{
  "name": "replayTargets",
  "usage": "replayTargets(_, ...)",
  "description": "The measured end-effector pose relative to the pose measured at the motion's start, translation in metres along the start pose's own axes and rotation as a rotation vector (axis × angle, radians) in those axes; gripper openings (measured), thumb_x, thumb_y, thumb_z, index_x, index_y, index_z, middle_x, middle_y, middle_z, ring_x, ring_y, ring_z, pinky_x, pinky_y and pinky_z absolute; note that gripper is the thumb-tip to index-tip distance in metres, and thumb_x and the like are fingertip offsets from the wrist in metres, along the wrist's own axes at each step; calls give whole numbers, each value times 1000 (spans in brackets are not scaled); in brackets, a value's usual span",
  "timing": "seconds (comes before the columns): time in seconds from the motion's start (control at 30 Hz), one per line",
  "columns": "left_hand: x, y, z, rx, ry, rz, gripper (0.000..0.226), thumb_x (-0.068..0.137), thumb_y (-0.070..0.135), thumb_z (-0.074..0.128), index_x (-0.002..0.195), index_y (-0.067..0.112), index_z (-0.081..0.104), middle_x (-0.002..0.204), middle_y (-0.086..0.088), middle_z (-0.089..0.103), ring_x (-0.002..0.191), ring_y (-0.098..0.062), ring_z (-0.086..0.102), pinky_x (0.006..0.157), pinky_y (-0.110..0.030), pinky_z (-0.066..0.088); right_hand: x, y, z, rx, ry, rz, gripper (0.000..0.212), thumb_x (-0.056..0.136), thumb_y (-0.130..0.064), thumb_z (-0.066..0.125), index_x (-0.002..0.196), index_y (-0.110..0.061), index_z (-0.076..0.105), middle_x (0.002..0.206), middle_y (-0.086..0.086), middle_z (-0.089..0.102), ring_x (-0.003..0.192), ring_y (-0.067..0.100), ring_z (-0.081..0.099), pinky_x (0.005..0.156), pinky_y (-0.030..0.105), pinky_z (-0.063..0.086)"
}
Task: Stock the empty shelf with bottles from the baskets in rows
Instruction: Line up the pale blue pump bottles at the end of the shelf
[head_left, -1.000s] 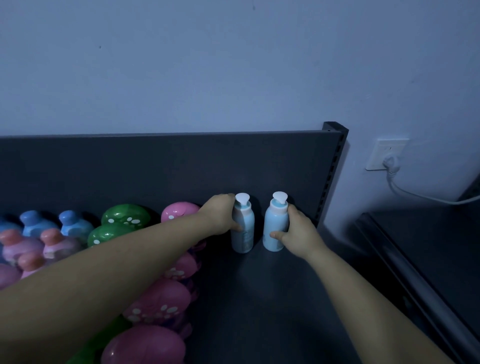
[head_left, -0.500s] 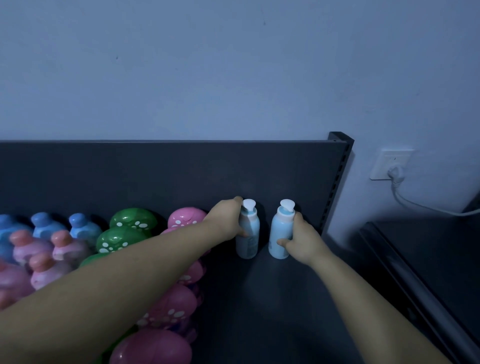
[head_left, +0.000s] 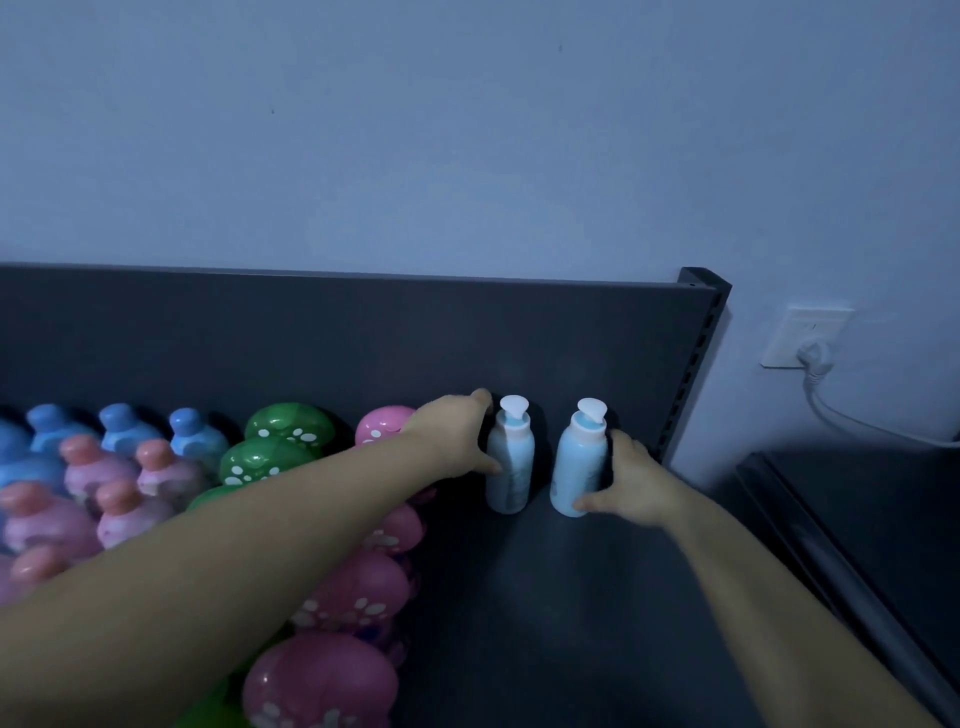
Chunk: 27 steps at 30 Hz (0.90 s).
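Left fingers (head_left: 480, 399): curled round the far side of the left bottle (head_left: 511, 467), with the thumb on its front at mid-body; grasping it.
Right fingers (head_left: 621, 440): wrapped round the right side of the right bottle (head_left: 577, 467), with the thumb low on its front near the base; grasping it.
Left hand (head_left: 457, 436): reaches in from lower left, forearm passing over the pink paw-print bottles (head_left: 358, 587).
Right hand (head_left: 631, 480): reaches in from lower right, forearm over the bare shelf (head_left: 545, 613).
Left bottle: pale blue, white pump cap, upright, base on the shelf at the back.
Right bottle: same kind, upright, base on the shelf, just beside the left one with a narrow gap, not touching.
Shelf: dark grey, bare in front of both bottles.
Back panel (head_left: 337, 332): dark, right behind both bottles; contact cannot tell.
Pink paw-print bottles: column running front to back, just left of the left bottle, partly hidden by the forearm.
Green bottles (head_left: 283, 428): next column to the left, white paw marks, front ones behind the arm.
Blue bottles (head_left: 122, 428): back row, far left.
Pink bottles with orange caps (head_left: 85, 470): in front of the blue ones.
Upright post (head_left: 696, 364): slotted, at the panel's right end, near the right bottle.
Wall (head_left: 467, 130): pale blue-grey.
Socket (head_left: 802, 332): white, on the wall right of the post, with a plug in it and a white cable (head_left: 872, 428) trailing right.
Dark surface (head_left: 872, 519): lower right beside the shelf; cannot tell what it is.
Light: dim.
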<state>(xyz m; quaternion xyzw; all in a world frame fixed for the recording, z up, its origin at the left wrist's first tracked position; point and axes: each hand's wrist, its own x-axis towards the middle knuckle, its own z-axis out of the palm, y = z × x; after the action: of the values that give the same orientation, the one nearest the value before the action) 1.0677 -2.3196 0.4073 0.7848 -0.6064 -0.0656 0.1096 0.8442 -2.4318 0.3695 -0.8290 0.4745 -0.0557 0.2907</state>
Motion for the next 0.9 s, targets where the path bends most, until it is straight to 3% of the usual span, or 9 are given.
replayTargets(0.1, -6, -2, -11, -24, 41, 4, 69, 74, 48, 78, 128, 19, 46, 114, -1, 61, 101, -21, 59, 84, -40, 52, -3, 7, -30, -198, -134, 82, 135, 63, -43, 87, 156, -17, -8, 158, 12, 16, 143, 28, 26, 114, 38, 31)
replayTargets(0.17, -14, -5, -18, -58, 82, -3, 69, 76, 49, 75, 132, 21, 45, 120, -1, 56, 106, -21, 57, 88, -39, 51, -5, 6, -51, -275, -98, 123, 134, 69, -41, 85, 155, -14, -14, 162, 13, 7, 146, 30, 22, 117, 38, 28)
replayTargets(0.3, -39, -21, -26, -59, 105, -16, 78, 75, 54, 73, 139, 23, 41, 132, -1, 51, 119, -23, 53, 98, -41, 46, -26, -29, -70, -367, 49, 56, 117, 79, -39, 78, 156, -14, -7, 163, 12, 5, 146, 32, 23, 115, 37, 27)
replayTargets(0.47, -77, -47, -50, 6, 177, -11, 87, 78, 54, 69, 150, 25, 31, 150, 0, 40, 135, -24, 41, 108, -39, 38, -49, -106, -53, -428, 167, -205, 101, 84, -44, 69, 157, -16, 5, 163, 5, 10, 146, 31, 21, 116, 41, 28)
replayTargets(0.63, -128, -96, -72, 219, 220, -89, 83, 87, 46, 60, 155, 21, 18, 162, -3, 19, 150, -25, 14, 121, -41, 16, -64, -184, -4, -561, 106, -429, 95, 88, -41, 64, 157, -15, 5, 164, 4, 7, 149, 27, 13, 119, 42, 23)
replayTargets(0.9, -257, -192, -112, 422, 259, -310, 84, 91, 45, 54, 155, 11, 11, 161, -9, 16, 150, -29, 10, 121, -43, 11, -101, -322, 74, -717, 127, -683, 89, 90, -41, 59, 157, -17, 5, 165, 1, 5, 151, 24, 10, 119, 46, 22)
